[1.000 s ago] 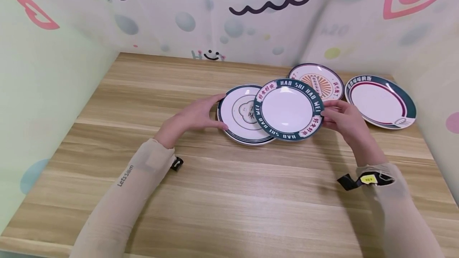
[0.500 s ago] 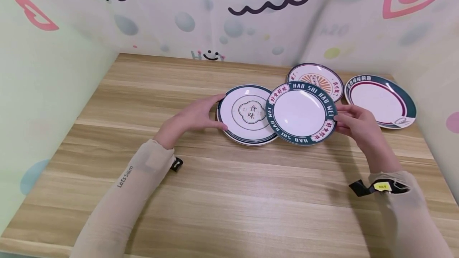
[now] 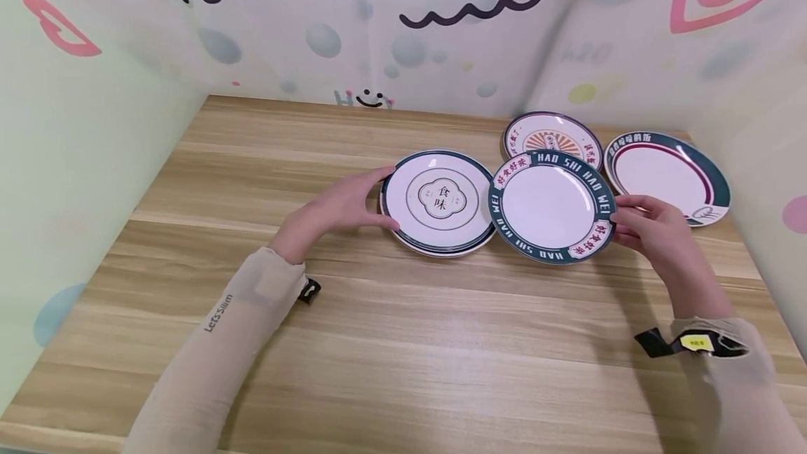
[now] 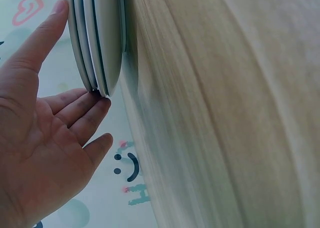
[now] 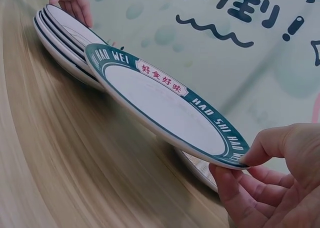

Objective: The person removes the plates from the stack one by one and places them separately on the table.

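Observation:
In the head view, my right hand [image 3: 662,237] pinches the right rim of a round plate [image 3: 547,205] with a green lettered border. The right wrist view shows the thumb on top and curled fingers beneath; this plate [image 5: 155,103] is raised off the table and tilted. To its left sits a stack of plates [image 3: 441,226], the top one white with a flower-shaped emblem. My left hand [image 3: 340,205] touches the stack's left edge. In the left wrist view, its thumb [image 4: 57,10] and extended fingers [image 4: 87,120] meet the rims of several stacked plates [image 4: 95,43].
Behind the held plate lies a plate with an orange sunburst [image 3: 555,137], partly covered in view. An oval plate [image 3: 665,177] with a green and red border lies at the back right. The wooden table [image 3: 403,356] meets a printed wall covering [image 3: 265,40] behind.
My right hand has drawn the green-bordered plate rightward and slightly nearer, uncovering the flower emblem on the stack. The left hand has stayed at the stack's edge.

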### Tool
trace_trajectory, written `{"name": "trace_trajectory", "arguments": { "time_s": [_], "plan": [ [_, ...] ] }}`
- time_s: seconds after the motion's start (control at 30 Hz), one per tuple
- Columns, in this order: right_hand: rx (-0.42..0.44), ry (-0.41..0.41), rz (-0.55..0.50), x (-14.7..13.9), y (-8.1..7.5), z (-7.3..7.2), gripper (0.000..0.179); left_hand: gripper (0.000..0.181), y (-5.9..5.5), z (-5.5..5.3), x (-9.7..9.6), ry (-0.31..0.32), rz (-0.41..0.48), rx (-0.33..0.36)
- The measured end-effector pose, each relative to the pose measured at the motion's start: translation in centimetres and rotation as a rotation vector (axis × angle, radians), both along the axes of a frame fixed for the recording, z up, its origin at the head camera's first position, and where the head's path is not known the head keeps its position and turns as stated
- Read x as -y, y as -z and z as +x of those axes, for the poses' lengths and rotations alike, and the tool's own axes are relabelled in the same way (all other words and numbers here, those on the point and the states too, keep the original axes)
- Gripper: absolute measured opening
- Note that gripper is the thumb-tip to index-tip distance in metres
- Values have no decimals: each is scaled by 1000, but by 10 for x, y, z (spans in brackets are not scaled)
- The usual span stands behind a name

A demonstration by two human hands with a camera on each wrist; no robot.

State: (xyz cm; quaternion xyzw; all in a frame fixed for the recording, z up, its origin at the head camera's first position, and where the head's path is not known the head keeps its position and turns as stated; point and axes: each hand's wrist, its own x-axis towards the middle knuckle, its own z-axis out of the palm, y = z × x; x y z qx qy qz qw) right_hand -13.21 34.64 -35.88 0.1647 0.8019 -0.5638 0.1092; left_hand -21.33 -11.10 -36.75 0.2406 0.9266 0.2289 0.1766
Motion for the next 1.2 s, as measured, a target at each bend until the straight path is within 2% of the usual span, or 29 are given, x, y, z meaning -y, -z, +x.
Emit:
{"name": "trace_trajectory", "arguments": {
  "time_s": [0.07,0.17,0.27,0.47,0.63,0.87,1.03,1.2],
  "plan": [
    [4,5,11,-4,2,2,36,106,0,0,0,0,0,-1],
    [-8,16,-29,-11,4,5,32,106,0,0,0,-1,1,-5],
    [-24,36,-128,-18,6,9,29,106,0,1,1,-2,1,-9],
    [-40,55,-194,-34,9,18,28,106,0,2,1,-8,-10,-11],
    [-67,73,-278,-49,14,26,17,106,1,1,0,-9,-20,-13],
    [-85,123,-213,-67,19,37,12,106,0,1,0,-12,-14,-6],
    [-102,145,-217,-81,21,49,12,106,2,1,0,-10,-6,-12],
    [-96,228,-246,-96,26,60,12,106,2,2,1,-17,-5,-8]
  ]
}}
